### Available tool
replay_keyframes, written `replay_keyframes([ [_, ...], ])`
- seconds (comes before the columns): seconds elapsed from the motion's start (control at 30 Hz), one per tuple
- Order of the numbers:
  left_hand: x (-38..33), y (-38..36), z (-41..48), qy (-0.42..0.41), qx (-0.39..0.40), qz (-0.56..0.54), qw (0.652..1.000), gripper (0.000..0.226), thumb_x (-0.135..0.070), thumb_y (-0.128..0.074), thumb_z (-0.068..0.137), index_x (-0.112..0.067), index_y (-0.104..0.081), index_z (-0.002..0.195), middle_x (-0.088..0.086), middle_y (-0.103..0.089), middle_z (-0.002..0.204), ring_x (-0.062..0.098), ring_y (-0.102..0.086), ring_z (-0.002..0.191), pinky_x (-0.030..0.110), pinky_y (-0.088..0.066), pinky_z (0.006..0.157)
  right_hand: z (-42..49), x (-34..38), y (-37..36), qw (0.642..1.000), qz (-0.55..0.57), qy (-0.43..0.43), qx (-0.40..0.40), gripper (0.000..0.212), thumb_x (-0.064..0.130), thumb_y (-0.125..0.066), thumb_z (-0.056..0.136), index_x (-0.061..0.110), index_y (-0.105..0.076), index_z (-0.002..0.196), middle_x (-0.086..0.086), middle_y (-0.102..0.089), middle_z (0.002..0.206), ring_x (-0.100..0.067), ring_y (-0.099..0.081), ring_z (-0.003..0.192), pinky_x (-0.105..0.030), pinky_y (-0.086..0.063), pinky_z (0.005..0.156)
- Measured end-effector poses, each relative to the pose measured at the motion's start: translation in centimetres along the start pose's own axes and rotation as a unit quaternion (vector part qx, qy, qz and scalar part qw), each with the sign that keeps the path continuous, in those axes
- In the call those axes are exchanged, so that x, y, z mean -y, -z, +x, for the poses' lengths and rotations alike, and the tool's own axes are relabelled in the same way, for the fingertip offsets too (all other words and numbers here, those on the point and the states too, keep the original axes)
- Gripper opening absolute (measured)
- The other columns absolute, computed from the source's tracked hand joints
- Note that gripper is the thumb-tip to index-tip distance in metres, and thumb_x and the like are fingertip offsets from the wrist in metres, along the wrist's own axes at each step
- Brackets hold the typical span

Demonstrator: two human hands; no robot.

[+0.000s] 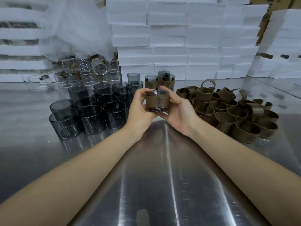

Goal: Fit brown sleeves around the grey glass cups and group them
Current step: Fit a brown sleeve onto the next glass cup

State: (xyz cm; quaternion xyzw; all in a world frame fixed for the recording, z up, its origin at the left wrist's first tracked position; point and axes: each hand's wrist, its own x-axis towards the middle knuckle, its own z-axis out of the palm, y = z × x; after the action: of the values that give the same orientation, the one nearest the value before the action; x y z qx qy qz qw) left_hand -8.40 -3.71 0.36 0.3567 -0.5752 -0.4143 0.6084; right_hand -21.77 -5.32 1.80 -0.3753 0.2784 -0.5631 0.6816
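Cup wearing sleeve | left hand, right hand: fingers gripping it | sides hidden

1. We stand at a packing bench in a warehouse or small factory, where a steel worktable carries goods in bulk.
2. White foam boxes are stacked in a wall behind it (cardboard cartons show above them).
3. Many identical grey glass cups, clear glasses and loose brown sleeves lie in separate batches on it, sorted by kind.
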Motion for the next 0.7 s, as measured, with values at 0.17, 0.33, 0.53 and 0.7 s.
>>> replay_keyframes([
  [0.17, -0.13, -0.11, -0.14, 0.007, -0.010, 0.007, 1.000, 0.068, 0.028, -0.064, 0.070, -0.028, -0.052, 0.106, -0.002, -0.061, 0.120, 0.007, -0.067, 0.097, 0.023, -0.055, 0.077, -0.16, 0.01, -0.11, 0.999, 0.028, -0.007, -0.016, 0.040, 0.016, -0.035, 0.098, 0.010, -0.058, 0.130, -0.021, -0.056, 0.134, -0.038, -0.051, 0.126, -0.051, -0.043, 0.105],
  [0.33, -0.41, -0.15, -0.33, 0.005, -0.019, 0.010, 1.000, 0.066, 0.029, -0.062, 0.070, -0.023, -0.052, 0.111, 0.002, -0.060, 0.124, 0.007, -0.066, 0.097, 0.029, -0.055, 0.082, -0.27, -0.06, -0.22, 1.000, 0.002, 0.004, -0.019, 0.053, 0.000, -0.029, 0.087, 0.011, -0.056, 0.131, -0.019, -0.060, 0.124, -0.034, -0.055, 0.116, -0.046, -0.052, 0.091],
  [0.53, -0.60, -0.16, -0.35, 0.004, -0.030, 0.031, 0.999, 0.064, 0.027, -0.063, 0.071, -0.017, -0.051, 0.117, 0.002, -0.059, 0.123, 0.013, -0.066, 0.102, 0.023, -0.055, 0.079, -0.32, -0.18, -0.24, 0.996, -0.076, 0.041, 0.005, 0.047, 0.013, -0.041, 0.086, 0.019, -0.056, 0.130, -0.015, -0.061, 0.126, -0.025, -0.059, 0.110, -0.041, -0.052, 0.093],
  [0.7, -0.16, -0.04, -0.12, 0.046, -0.031, 0.038, 0.998, 0.071, 0.031, -0.054, 0.073, -0.018, -0.047, 0.124, 0.001, -0.060, 0.124, 0.006, -0.064, 0.098, 0.017, -0.051, 0.071, -0.21, -0.84, -0.22, 0.939, -0.324, 0.110, 0.024, 0.051, 0.015, -0.067, 0.083, 0.036, -0.051, 0.126, 0.003, -0.057, 0.112, -0.014, -0.060, 0.107, -0.024, -0.050, 0.091],
])
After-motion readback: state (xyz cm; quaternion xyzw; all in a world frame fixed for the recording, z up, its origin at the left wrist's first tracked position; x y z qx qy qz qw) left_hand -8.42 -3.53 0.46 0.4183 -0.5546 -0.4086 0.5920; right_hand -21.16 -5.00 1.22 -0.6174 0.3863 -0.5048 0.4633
